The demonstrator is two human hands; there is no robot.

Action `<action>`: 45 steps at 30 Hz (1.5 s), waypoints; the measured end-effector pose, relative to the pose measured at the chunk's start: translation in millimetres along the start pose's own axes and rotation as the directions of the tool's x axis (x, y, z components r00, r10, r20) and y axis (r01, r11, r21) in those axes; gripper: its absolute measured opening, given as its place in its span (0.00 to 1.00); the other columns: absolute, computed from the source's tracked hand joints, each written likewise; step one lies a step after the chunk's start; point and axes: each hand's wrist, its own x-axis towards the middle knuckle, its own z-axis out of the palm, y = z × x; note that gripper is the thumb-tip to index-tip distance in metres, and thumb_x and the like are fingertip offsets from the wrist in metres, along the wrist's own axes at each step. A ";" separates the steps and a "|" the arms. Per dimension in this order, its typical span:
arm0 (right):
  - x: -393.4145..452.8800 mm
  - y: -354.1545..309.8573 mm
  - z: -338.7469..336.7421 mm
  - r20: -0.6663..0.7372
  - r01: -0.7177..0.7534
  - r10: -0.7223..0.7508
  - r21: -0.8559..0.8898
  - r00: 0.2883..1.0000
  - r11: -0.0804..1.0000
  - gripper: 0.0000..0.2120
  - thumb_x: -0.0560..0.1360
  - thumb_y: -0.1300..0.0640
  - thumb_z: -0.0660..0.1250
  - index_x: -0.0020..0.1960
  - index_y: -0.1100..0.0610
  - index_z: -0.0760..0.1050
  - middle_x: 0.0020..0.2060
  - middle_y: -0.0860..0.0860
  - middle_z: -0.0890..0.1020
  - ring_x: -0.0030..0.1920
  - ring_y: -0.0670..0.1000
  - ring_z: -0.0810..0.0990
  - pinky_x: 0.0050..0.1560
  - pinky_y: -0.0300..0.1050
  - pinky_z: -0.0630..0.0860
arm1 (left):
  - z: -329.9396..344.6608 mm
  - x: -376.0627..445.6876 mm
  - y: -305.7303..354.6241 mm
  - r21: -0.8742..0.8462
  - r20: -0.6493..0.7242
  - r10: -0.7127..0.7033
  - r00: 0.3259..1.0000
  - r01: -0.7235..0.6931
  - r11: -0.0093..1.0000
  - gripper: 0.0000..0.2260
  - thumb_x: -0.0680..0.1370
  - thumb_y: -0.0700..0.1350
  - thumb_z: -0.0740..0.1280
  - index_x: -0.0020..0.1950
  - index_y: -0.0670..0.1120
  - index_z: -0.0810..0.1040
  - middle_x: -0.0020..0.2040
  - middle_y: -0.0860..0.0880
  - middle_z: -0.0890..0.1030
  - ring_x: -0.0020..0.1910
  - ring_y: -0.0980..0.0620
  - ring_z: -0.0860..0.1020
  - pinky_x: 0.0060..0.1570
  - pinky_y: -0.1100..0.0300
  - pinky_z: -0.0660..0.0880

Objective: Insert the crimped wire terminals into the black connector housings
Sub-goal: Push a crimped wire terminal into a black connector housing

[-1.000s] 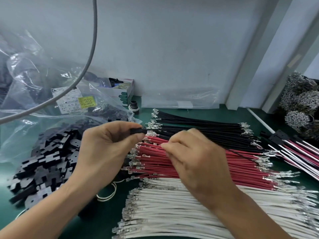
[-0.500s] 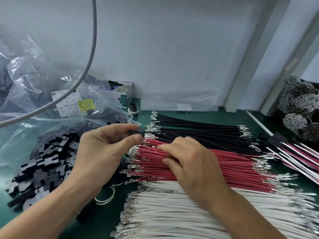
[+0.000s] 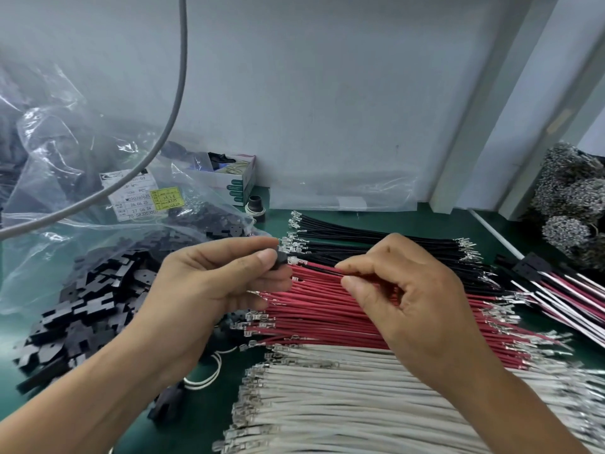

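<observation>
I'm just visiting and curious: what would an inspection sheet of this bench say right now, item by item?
Surface: green bench mat, mostly covered.
Job's things: black wires, red wires and white wires lie in side-by-side bundles with crimped ends; loose black housings are heaped at left.
Clutter: clear plastic bags with labels, a small open carton, finished assemblies at right.
Grippers: left hand pinches one black housing; right hand pinches a red wire from the bundle.
Cables: a grey cable hangs across the upper left.
Surroundings: pale wall; grey metallic bundles at far right.
</observation>
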 end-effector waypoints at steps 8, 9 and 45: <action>-2.6 -9.3 6.1 -0.019 0.046 -0.045 0.064 0.999 0.997 0.06 0.77 0.52 0.71 0.52 0.48 0.85 0.43 0.40 0.80 0.45 0.47 0.81 0.42 0.44 0.78 | 2.6 -2.1 -3.2 -0.025 0.089 -0.077 0.993 0.079 0.997 0.16 0.66 0.46 0.76 0.51 0.42 0.88 0.46 0.35 0.87 0.44 0.41 0.87 0.37 0.58 0.83; -2.7 -10.0 6.2 -0.023 0.060 -0.059 0.053 0.998 0.997 0.07 0.77 0.52 0.70 0.53 0.48 0.85 0.42 0.41 0.79 0.44 0.47 0.80 0.41 0.43 0.77 | 2.7 -2.2 -3.6 -0.027 0.092 -0.078 0.993 0.081 0.996 0.15 0.66 0.46 0.76 0.51 0.42 0.88 0.46 0.35 0.86 0.44 0.41 0.87 0.38 0.58 0.84; 2.9 -22.4 -9.4 0.092 0.177 -0.158 -0.268 0.983 0.947 0.07 0.79 0.52 0.65 0.43 0.48 0.79 0.39 0.41 0.75 0.38 0.43 0.74 0.36 0.40 0.73 | -1.9 -1.7 0.1 0.038 0.198 -0.098 0.975 0.092 0.995 0.19 0.66 0.49 0.78 0.52 0.40 0.87 0.46 0.34 0.86 0.43 0.41 0.87 0.35 0.59 0.81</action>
